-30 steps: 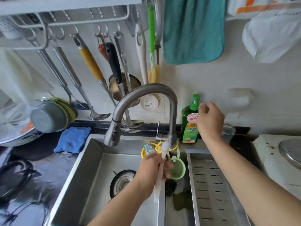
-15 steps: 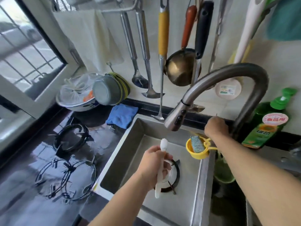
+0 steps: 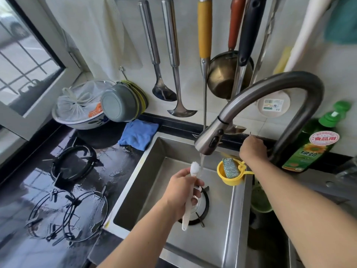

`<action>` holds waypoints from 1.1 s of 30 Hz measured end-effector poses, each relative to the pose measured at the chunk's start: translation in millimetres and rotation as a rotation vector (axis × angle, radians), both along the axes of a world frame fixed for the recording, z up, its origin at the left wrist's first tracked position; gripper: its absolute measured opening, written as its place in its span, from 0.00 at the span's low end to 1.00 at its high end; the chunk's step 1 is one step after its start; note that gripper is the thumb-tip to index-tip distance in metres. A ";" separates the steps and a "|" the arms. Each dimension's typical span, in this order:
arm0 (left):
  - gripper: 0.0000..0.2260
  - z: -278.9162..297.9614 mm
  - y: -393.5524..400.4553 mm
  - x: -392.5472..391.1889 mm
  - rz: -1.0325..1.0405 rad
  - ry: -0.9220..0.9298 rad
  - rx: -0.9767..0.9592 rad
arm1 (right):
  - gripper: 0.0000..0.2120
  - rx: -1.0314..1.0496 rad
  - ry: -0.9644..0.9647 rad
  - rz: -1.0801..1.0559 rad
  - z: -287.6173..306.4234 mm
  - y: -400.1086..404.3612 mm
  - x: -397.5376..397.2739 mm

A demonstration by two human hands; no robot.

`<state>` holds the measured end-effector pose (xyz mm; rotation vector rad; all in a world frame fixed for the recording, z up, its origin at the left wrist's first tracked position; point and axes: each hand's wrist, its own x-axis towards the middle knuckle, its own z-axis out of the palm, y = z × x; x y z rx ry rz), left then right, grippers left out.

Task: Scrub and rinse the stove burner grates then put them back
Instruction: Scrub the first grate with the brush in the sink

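Note:
My left hand (image 3: 181, 192) grips a white brush (image 3: 188, 202) upright over the steel sink (image 3: 135, 182), bristles up beside a thin stream of water from the faucet (image 3: 249, 105). A black round burner grate (image 3: 202, 213) lies on the sink floor under that hand. My right hand (image 3: 252, 149) grips the faucet's lever at the back of the sink; the lever itself is mostly hidden. On the wet black counter at left lie another round grate (image 3: 74, 163) and two thin wire rings (image 3: 65, 215).
A yellow cup with a scouring pad (image 3: 230, 171) hangs on the sink divider. A green soap bottle (image 3: 311, 146) stands at right. A blue cloth (image 3: 138, 134), stacked bowls (image 3: 119, 103) and hanging ladles (image 3: 173, 74) line the back wall.
My right hand left the soap bottle and now grips the faucet lever. Water has started running. The view swung left, showing the counter with the grates.

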<state>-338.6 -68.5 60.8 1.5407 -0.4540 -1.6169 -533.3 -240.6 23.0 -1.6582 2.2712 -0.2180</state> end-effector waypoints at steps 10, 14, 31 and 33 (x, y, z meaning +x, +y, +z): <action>0.14 -4.9 -0.3 -11.0 -0.081 0.031 0.030 | 0.15 0.019 -0.047 -0.062 3.8 -4.6 -4.3; 0.13 -1.1 14.7 1.2 -0.061 0.092 0.021 | 0.17 0.058 -0.143 -0.152 10.3 -8.8 -7.0; 0.22 -19.2 85.5 98.4 0.104 0.082 0.193 | 0.08 0.160 -0.652 -0.117 -21.9 227.2 17.3; 0.18 -22.8 75.8 108.9 0.072 0.102 0.135 | 0.09 0.145 -0.680 -0.181 -14.5 238.3 16.0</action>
